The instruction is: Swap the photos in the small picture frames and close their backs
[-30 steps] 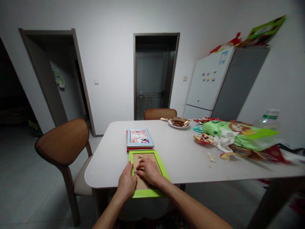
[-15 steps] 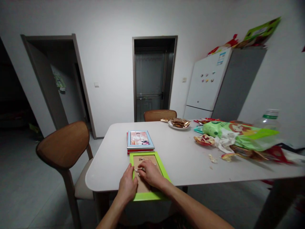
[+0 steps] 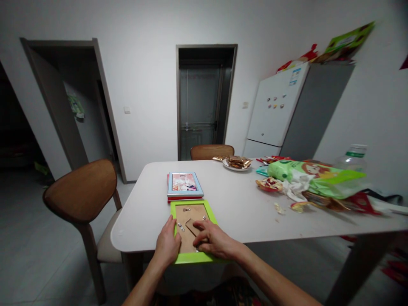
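Note:
A green picture frame (image 3: 191, 257) lies back side up at the table's near edge, its lower part extending past that edge. Small metal clips (image 3: 181, 227) and a thin dark angular piece (image 3: 190, 230) show on its brown backing board (image 3: 188, 244). My left hand (image 3: 167, 241) holds the frame's left side, thumb on top. My right hand (image 3: 215, 239) is over the lower right of the backing, fingers curled together beside a metal clip; what is between the fingertips is hidden. A light blue frame (image 3: 200, 187) with a pink picture rests on a red frame (image 3: 186, 198) just beyond.
On the white table (image 3: 140, 199), a plate (image 3: 227, 165) holds brown packets. Farther right are opened fruit (image 3: 269, 184), crumpled tissue (image 3: 296, 187), a green bag (image 3: 331, 180) and a clear bottle (image 3: 352, 158). Wooden chairs stand at the left (image 3: 83, 191) and far side (image 3: 212, 151).
My right hand has moved toward me and right, from the middle of the backing to its lower right, uncovering the thin dark piece. My left hand still holds the frame. The view has shifted slightly.

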The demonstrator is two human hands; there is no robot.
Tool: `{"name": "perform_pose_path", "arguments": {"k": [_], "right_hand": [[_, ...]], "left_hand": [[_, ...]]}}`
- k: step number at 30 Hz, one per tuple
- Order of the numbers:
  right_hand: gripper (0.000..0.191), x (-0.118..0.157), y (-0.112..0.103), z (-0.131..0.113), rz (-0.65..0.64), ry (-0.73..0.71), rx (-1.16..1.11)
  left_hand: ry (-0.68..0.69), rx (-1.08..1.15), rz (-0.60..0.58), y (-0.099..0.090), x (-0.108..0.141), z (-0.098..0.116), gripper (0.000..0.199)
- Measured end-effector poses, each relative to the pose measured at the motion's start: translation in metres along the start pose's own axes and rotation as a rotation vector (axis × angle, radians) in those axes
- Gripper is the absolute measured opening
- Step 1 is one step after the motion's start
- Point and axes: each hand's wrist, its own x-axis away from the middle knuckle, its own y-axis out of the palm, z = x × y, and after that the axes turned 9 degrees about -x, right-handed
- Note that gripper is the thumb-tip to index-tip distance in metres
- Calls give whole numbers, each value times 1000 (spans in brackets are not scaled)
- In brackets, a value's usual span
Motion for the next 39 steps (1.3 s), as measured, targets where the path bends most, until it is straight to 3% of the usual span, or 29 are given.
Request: {"name": "perform_pose_path", "arguments": {"k": [6,12,20,24,28,31,33,39], "right_hand": [[13,-4,10,4,135,0,44],[38,-11,11,1,257,72,60],[39,-21,2,-9,295,121,140],[37,-24,-9,-29,325,81,173],[34,-33,-12,-59,367,-32,135],[32,-39,-9,-67,410,-97,49],[33,-39,-9,-59,432,-87,21],[37,-22,-11,7,419,259,198]], "left_hand": [[-30,34,5,0,0,1,49],[3,29,11,0,-1,-1,50],[0,34,1,0,-5,-2,49],[-73,288,61,-12,-8,6,39],[-95,649,8,-33,-12,9,31],[-168,830,-43,-52,-16,-4,32],[-247,889,-58,-63,-17,-22,31],[-380,751,-34,-78,-15,-81,14]]}}
